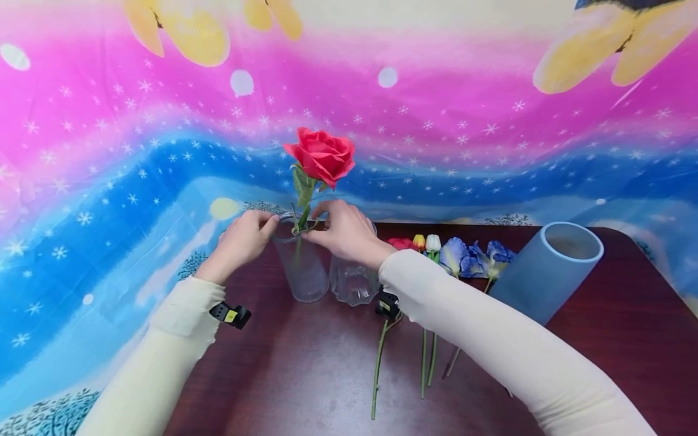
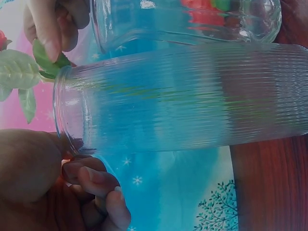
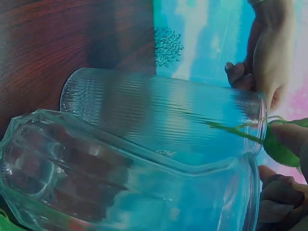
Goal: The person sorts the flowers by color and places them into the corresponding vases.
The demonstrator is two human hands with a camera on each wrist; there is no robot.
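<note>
A red artificial rose (image 1: 320,156) stands upright with its stem inside a tall ribbed clear glass vase (image 1: 305,275). My left hand (image 1: 242,241) holds the vase at its rim, thumb and fingers pinching the glass edge. At the mouth, my right hand (image 1: 349,233) pinches the rose by its stem and a green leaf (image 2: 45,60). Through the ribbed wall, the green stem (image 3: 231,130) shows slanting down inside. Close beside it on the right is a second clear glass vase (image 1: 354,287) with a faceted base, partly hidden behind my right hand and wrist.
Right of the glass vases lie several artificial flowers, including a red one (image 1: 402,243), a white tulip (image 1: 433,243) and blue-purple blooms (image 1: 455,255). My right sleeve crosses over their stems. A blue vase (image 1: 531,275) stands at the right on the dark wooden table (image 1: 305,375); a printed cloth (image 1: 436,127) hangs behind.
</note>
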